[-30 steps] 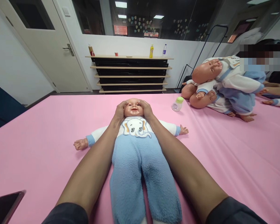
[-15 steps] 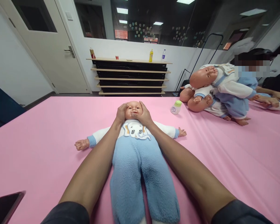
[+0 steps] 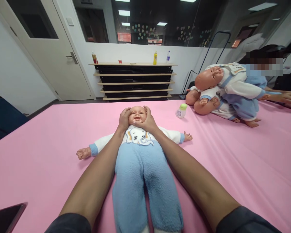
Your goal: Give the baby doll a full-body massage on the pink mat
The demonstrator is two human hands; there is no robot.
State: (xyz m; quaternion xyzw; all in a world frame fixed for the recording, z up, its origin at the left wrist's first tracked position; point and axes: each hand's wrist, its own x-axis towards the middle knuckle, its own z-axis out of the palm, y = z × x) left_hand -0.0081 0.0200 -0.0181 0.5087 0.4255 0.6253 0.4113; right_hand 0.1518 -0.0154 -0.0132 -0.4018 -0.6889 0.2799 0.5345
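Observation:
A baby doll (image 3: 143, 168) in blue fleece trousers and a white top with an elephant patch lies on its back, arms stretched sideways and head at the far end. My left hand (image 3: 124, 119) cups the side of the doll's head on the left, fingers curved around it. On the opposite side, my right hand (image 3: 149, 122) holds the head too, its thumb lying across the chin just under the mouth. Eyes, nose and mouth of the doll show between my hands. Where the fingertips rest behind the head is hidden.
The doll lies on a pink-covered table (image 3: 63, 129). A small bottle with a green cap (image 3: 181, 111) stands to the right, near several piled dolls (image 3: 223, 87). A person (image 3: 264, 61) is behind the pile. A dark flat device (image 3: 6, 216) lies at the near left.
My right thumb has slid down from the doll's mouth to its chin, uncovering the mouth. Both hands stay on the head. At far right, the other person's hand has shifted.

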